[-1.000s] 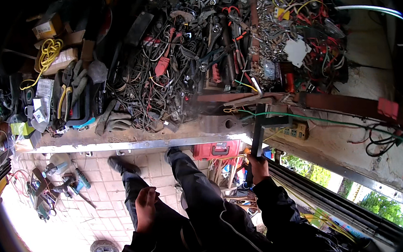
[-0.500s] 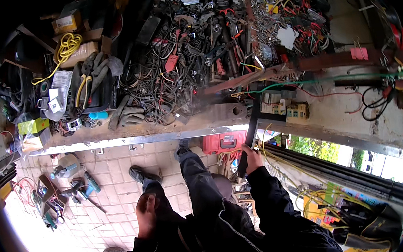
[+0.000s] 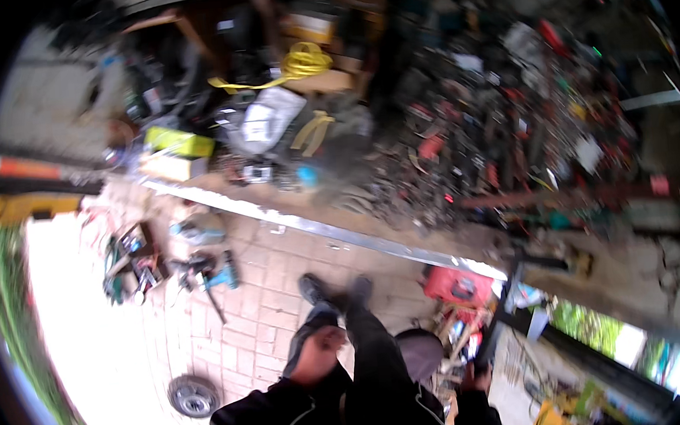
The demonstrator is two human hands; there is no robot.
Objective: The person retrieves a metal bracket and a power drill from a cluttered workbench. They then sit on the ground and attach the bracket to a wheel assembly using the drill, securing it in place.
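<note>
At the lower right, my right hand (image 3: 476, 377) is closed around the lower part of a long black bar (image 3: 494, 328). The bar slants up towards the bench edge, where a dark crosspiece shows at its top; motion blur hides its exact kind. My left hand (image 3: 317, 355) is in front of my left leg, apart from the bench. Its fingers are smeared, and no object shows in it.
A metal-edged bench (image 3: 342, 240) heaped with cables and tools crosses the view. Yellow cord (image 3: 304, 61) lies on its boxes. On the brick floor are a wheel (image 3: 193, 397), a teal power drill (image 3: 223, 273), a red case (image 3: 457, 285) and a round stool (image 3: 420, 355).
The view has swung left, and the bench edge is now tilted. My right hand has come down and closer to me with the bar. The left hand stays by my leg.
</note>
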